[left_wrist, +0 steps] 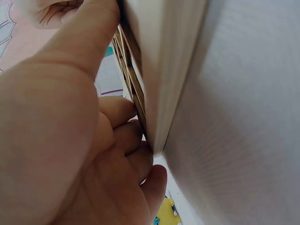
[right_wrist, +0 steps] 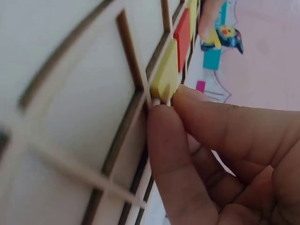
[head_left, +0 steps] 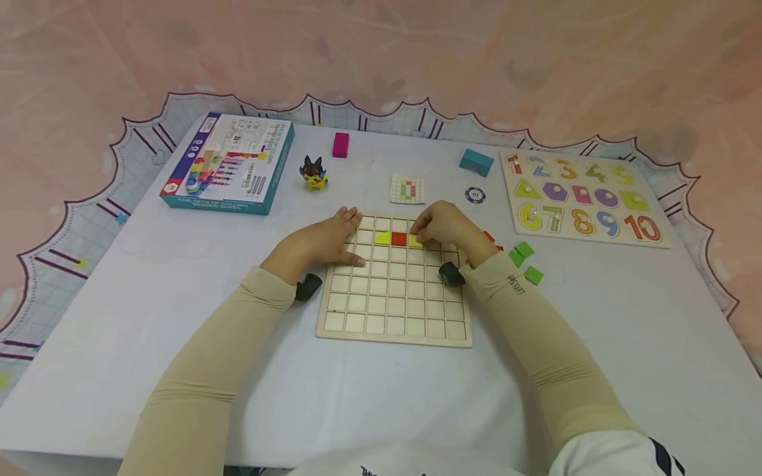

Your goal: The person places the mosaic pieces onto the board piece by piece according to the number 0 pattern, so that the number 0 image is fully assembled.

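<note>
A square wooden grid board (head_left: pixel 387 306) lies in front of the person. Along one of its far rows are a yellow tile (head_left: pixel 382 238), a red tile (head_left: pixel 399 238) and a second yellow tile (head_left: pixel 416 241). The right hand (head_left: pixel 446 228) pinches this second yellow tile (right_wrist: pixel 165 75) at its edge between thumb and finger, right at its cell. With fingers spread, the left hand (head_left: pixel 326 239) rests on the board's far left corner. Its thumb lies over the cells, and in the left wrist view its fingers (left_wrist: pixel 126 136) touch the board's edge.
Green tiles (head_left: pixel 524 250) and partly hidden red tiles (head_left: pixel 489 237) lie right of the board. Beyond it are a small pattern card (head_left: pixel 408 190), poker chip (head_left: pixel 475 195), teal block (head_left: pixel 476 162), pink block (head_left: pixel 340 145), toy figure (head_left: pixel 313 173), boxed set (head_left: pixel 229 162) and number puzzle (head_left: pixel 586 198).
</note>
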Tool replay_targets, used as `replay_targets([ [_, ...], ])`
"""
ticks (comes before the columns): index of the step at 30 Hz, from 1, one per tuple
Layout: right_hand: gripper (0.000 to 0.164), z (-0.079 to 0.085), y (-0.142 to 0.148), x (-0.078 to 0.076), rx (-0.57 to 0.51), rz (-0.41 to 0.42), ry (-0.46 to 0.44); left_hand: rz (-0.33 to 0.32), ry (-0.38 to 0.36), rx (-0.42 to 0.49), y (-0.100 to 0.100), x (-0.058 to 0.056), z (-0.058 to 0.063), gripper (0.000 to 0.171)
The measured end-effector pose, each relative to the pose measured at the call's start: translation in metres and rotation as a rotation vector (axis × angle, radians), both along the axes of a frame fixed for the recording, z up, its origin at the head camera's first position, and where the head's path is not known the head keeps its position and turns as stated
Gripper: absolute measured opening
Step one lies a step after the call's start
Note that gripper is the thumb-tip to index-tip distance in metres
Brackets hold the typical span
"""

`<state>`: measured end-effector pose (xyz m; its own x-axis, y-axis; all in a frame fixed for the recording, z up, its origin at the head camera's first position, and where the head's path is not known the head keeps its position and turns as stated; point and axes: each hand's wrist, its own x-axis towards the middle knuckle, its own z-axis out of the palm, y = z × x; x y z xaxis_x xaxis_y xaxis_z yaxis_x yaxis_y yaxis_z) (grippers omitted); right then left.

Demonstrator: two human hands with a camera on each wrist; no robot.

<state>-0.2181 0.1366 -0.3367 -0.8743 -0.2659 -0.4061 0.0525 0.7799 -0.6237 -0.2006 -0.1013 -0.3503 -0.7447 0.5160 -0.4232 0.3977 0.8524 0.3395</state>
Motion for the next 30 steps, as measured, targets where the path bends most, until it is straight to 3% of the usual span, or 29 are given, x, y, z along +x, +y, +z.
replay_targets([
  [7,0.024,0.005,0.025,-0.002,-0.038,0.008,0.05,0.003,-0.003,0.006,0.001,0.001,0.001,0.098],
  [22,0.03,0.013,0.098,0.005,0.015,0.002,0.053,0.004,-0.014,0.013,0.001,0.001,0.002,0.099],
  [30,0.029,0.009,0.113,0.008,0.047,-0.058,0.039,-0.008,-0.002,0.007,0.001,0.001,0.001,0.098],
])
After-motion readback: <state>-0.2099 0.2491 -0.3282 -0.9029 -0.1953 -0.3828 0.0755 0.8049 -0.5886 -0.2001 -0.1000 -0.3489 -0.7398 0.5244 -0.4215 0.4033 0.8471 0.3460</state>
